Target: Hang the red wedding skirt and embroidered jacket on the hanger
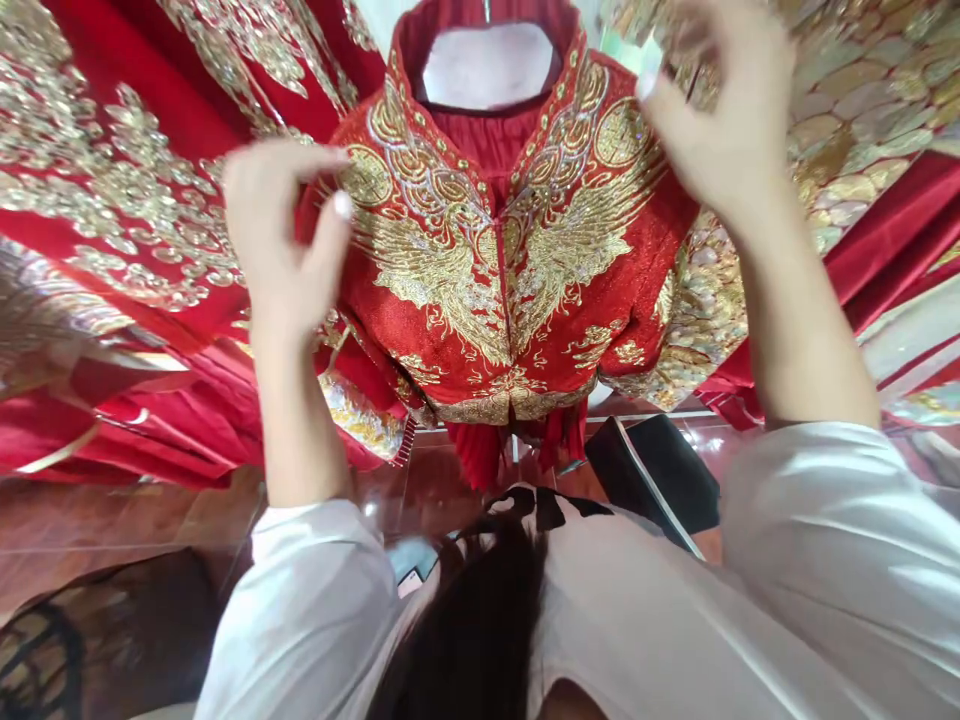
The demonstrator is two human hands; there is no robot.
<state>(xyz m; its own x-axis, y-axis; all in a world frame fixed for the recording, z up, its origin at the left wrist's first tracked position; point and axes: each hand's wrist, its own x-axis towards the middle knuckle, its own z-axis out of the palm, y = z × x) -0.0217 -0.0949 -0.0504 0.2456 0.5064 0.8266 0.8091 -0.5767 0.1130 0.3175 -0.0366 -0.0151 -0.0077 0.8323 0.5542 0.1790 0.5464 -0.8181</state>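
A red jacket [465, 270] with a stand-up collar and gold bird-wing embroidery hangs upright in front of me. My left hand [289, 230] is at its left shoulder, thumb and forefinger apart, with nothing visible between them. Over by the right shoulder, my right hand [724, 120] is raised with thumb and fingers spread; its fingers are partly blurred. A pale green tag [630, 50] shows just beside the right thumb tip, and I cannot tell whether they touch. Both hands are close to the fabric, the jacket's shoulder edges lying partly behind them.
Red garments with beaded gold trim [142, 190] crowd the left side. On the right hangs a gold scale-patterned garment [840, 110]. A black box [667, 465] stands on the glossy reddish floor [442, 470], and a dark bag-like item [112, 630] lies at lower left.
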